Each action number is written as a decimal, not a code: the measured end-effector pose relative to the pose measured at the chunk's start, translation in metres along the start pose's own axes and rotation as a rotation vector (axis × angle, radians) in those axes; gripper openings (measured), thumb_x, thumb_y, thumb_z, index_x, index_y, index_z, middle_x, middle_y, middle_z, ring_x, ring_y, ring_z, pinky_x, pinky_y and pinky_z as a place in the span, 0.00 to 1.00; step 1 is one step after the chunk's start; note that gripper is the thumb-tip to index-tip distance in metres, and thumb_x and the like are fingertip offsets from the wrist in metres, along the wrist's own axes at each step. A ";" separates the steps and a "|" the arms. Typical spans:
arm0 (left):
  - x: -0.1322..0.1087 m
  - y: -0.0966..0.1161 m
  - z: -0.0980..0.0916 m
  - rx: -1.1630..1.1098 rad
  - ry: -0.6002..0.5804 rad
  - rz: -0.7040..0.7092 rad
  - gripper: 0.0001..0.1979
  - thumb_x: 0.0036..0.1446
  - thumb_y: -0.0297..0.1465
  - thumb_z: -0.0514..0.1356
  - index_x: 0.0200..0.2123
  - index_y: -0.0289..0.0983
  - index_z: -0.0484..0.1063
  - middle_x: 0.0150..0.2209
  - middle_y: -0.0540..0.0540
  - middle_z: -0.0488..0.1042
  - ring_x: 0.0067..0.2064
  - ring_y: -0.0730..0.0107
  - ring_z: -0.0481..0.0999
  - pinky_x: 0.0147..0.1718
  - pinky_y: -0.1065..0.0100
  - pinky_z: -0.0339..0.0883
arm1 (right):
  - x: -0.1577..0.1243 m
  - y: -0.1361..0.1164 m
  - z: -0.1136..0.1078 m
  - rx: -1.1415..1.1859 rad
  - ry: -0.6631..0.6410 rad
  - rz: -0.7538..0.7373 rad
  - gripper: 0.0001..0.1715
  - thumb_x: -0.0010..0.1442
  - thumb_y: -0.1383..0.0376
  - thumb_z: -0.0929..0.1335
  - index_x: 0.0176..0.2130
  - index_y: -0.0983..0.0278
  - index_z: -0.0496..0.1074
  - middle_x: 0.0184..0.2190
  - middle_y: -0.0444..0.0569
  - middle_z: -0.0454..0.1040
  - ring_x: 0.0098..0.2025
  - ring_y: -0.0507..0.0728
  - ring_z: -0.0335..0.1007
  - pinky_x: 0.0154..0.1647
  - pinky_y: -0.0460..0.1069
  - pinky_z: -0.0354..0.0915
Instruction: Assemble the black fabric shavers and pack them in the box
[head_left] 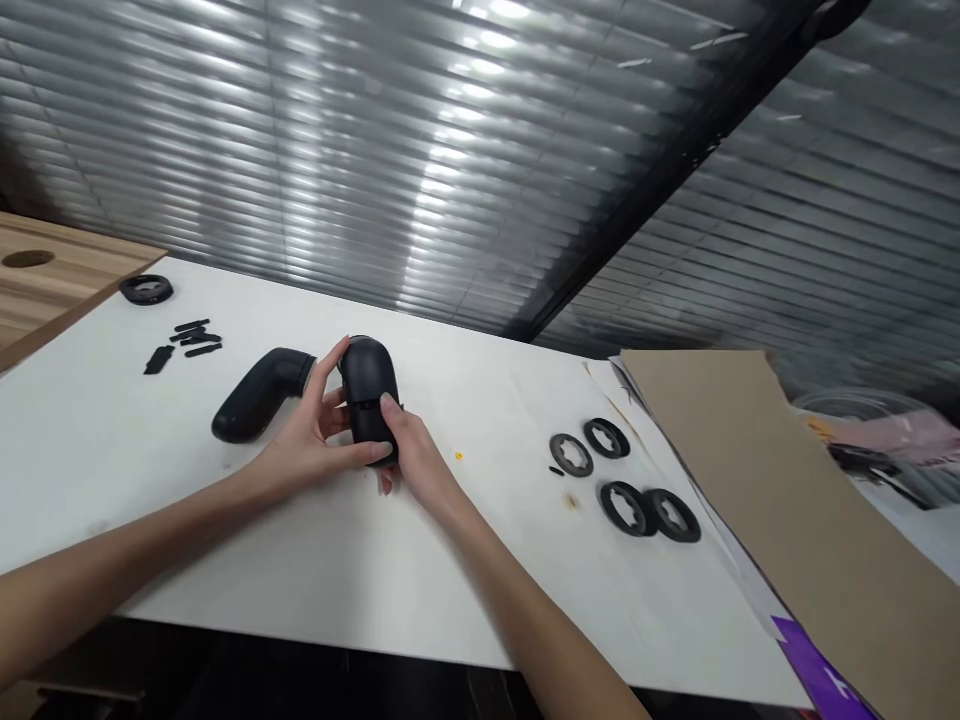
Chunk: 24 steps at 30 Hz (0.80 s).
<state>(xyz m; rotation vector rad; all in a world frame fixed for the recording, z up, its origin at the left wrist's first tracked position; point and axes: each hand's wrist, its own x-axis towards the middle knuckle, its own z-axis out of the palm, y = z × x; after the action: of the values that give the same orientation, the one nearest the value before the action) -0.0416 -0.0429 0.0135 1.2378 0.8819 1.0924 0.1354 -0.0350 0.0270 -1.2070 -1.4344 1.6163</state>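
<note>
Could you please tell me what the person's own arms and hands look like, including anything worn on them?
The left hand and right hand are bare, without gloves. Both slim forearms are uncovered as far as they show, with no sleeve, watch or bracelet in view.

Five dark rings (622, 441), one rounded casing (367, 375), one bent handle (259, 398), one yellow bit (459, 456)
</note>
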 end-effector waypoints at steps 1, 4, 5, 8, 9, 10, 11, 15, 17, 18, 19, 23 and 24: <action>0.000 0.000 0.000 -0.011 -0.005 0.005 0.68 0.54 0.38 0.79 0.81 0.59 0.33 0.55 0.42 0.78 0.53 0.52 0.84 0.54 0.47 0.80 | 0.000 0.000 0.000 -0.003 -0.008 0.000 0.45 0.61 0.23 0.63 0.31 0.62 0.66 0.17 0.40 0.62 0.18 0.50 0.60 0.22 0.47 0.60; 0.001 0.000 0.000 -0.048 -0.013 0.010 0.66 0.55 0.38 0.79 0.81 0.58 0.34 0.57 0.40 0.78 0.54 0.51 0.83 0.54 0.47 0.81 | 0.001 0.001 -0.002 -0.005 -0.015 -0.002 0.46 0.60 0.22 0.63 0.30 0.61 0.64 0.16 0.41 0.62 0.18 0.50 0.60 0.23 0.47 0.60; 0.002 0.000 0.000 -0.059 -0.016 0.009 0.66 0.55 0.38 0.79 0.81 0.58 0.35 0.58 0.40 0.77 0.54 0.50 0.83 0.53 0.47 0.81 | 0.001 0.002 -0.002 -0.004 -0.016 -0.002 0.45 0.60 0.23 0.63 0.30 0.61 0.64 0.16 0.41 0.62 0.18 0.51 0.60 0.23 0.47 0.60; 0.002 0.001 0.001 -0.104 -0.027 -0.003 0.67 0.54 0.37 0.79 0.80 0.57 0.34 0.58 0.38 0.77 0.54 0.49 0.84 0.51 0.48 0.82 | 0.003 0.006 -0.004 0.002 -0.025 -0.011 0.45 0.61 0.23 0.62 0.29 0.61 0.64 0.16 0.42 0.63 0.18 0.51 0.60 0.23 0.48 0.60; 0.003 0.002 0.001 -0.119 -0.027 -0.008 0.67 0.54 0.37 0.79 0.80 0.57 0.34 0.58 0.38 0.77 0.53 0.48 0.84 0.49 0.49 0.83 | 0.003 0.007 -0.005 -0.001 -0.031 -0.017 0.46 0.61 0.22 0.61 0.28 0.61 0.64 0.16 0.42 0.63 0.18 0.52 0.61 0.24 0.49 0.61; 0.003 0.002 0.001 -0.132 -0.023 -0.013 0.68 0.54 0.36 0.80 0.81 0.57 0.34 0.58 0.37 0.77 0.53 0.48 0.84 0.48 0.50 0.83 | 0.004 0.008 -0.006 -0.006 -0.036 -0.026 0.46 0.61 0.23 0.61 0.28 0.61 0.64 0.16 0.42 0.63 0.18 0.52 0.61 0.24 0.49 0.61; 0.003 0.002 0.001 -0.141 -0.018 -0.017 0.68 0.53 0.36 0.80 0.81 0.57 0.34 0.58 0.37 0.77 0.53 0.48 0.84 0.47 0.51 0.83 | 0.004 0.009 -0.007 -0.012 -0.040 -0.034 0.46 0.62 0.23 0.60 0.29 0.61 0.65 0.16 0.43 0.64 0.18 0.52 0.62 0.25 0.49 0.61; 0.003 0.003 0.002 -0.173 -0.011 -0.021 0.71 0.52 0.34 0.80 0.81 0.57 0.31 0.57 0.37 0.77 0.52 0.49 0.84 0.43 0.55 0.83 | 0.005 0.009 -0.009 0.013 -0.045 -0.042 0.45 0.61 0.24 0.62 0.30 0.61 0.67 0.16 0.43 0.65 0.18 0.52 0.62 0.23 0.49 0.60; 0.004 0.002 0.002 -0.185 -0.031 -0.013 0.72 0.52 0.34 0.80 0.81 0.57 0.29 0.56 0.38 0.78 0.51 0.50 0.84 0.43 0.54 0.83 | 0.005 0.008 -0.009 0.030 -0.025 -0.028 0.44 0.59 0.24 0.65 0.31 0.62 0.67 0.17 0.42 0.65 0.18 0.52 0.62 0.22 0.49 0.60; 0.004 0.001 0.002 -0.182 -0.041 -0.008 0.72 0.52 0.34 0.80 0.81 0.57 0.29 0.55 0.38 0.78 0.50 0.50 0.84 0.44 0.54 0.83 | 0.005 0.007 -0.010 0.033 -0.013 -0.021 0.44 0.59 0.24 0.67 0.32 0.62 0.68 0.17 0.42 0.65 0.18 0.52 0.63 0.22 0.48 0.61; 0.004 -0.001 0.001 -0.174 -0.049 -0.002 0.72 0.52 0.33 0.80 0.81 0.57 0.28 0.54 0.39 0.78 0.50 0.50 0.84 0.45 0.53 0.83 | 0.005 0.007 -0.010 0.032 -0.002 -0.012 0.44 0.58 0.25 0.68 0.32 0.62 0.69 0.18 0.43 0.66 0.19 0.52 0.63 0.22 0.48 0.61; 0.005 -0.006 -0.001 -0.148 -0.065 0.007 0.70 0.53 0.34 0.80 0.81 0.56 0.31 0.55 0.39 0.79 0.52 0.50 0.84 0.50 0.51 0.81 | 0.005 0.006 -0.011 0.029 0.006 0.001 0.45 0.57 0.25 0.69 0.33 0.64 0.71 0.19 0.44 0.68 0.19 0.52 0.64 0.22 0.48 0.63; 0.006 -0.006 -0.001 -0.153 -0.072 0.010 0.70 0.53 0.34 0.80 0.81 0.56 0.32 0.55 0.38 0.78 0.52 0.50 0.84 0.50 0.51 0.81 | 0.005 0.005 -0.012 0.028 0.005 -0.001 0.45 0.57 0.25 0.69 0.33 0.64 0.71 0.19 0.44 0.68 0.19 0.52 0.64 0.22 0.48 0.63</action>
<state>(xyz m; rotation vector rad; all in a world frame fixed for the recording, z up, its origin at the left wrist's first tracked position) -0.0403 -0.0370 0.0074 1.1479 0.7251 1.0959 0.1452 -0.0273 0.0210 -1.1928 -1.4045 1.6267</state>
